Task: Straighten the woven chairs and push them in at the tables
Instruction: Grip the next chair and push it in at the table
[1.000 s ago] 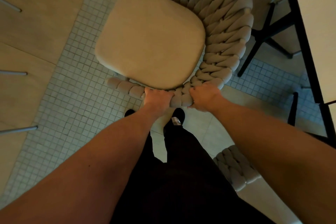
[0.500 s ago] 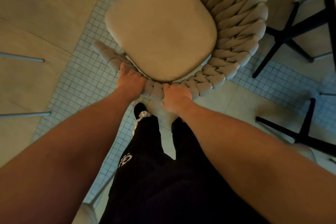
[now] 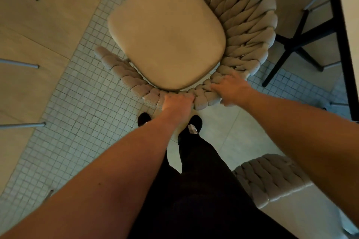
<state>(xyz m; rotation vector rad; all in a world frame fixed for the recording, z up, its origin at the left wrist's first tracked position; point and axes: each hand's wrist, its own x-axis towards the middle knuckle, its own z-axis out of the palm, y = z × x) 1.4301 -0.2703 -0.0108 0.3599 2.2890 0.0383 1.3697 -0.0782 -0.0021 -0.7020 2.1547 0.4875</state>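
Chair was seen at upper centre, angled, beside a table at the right edge; straightening was judged in hand, a turn and push being called for next. A beige cushion was ringed by thick weave. Its back rim was gripped by the left hand, fingers curled; the right hand was laid on it, fingers loosely spread.

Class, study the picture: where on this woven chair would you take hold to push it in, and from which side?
Probably the top rim of the woven chair back, from behind: that curved braided edge is nearest the person, and the left hand and right hand already sit there.
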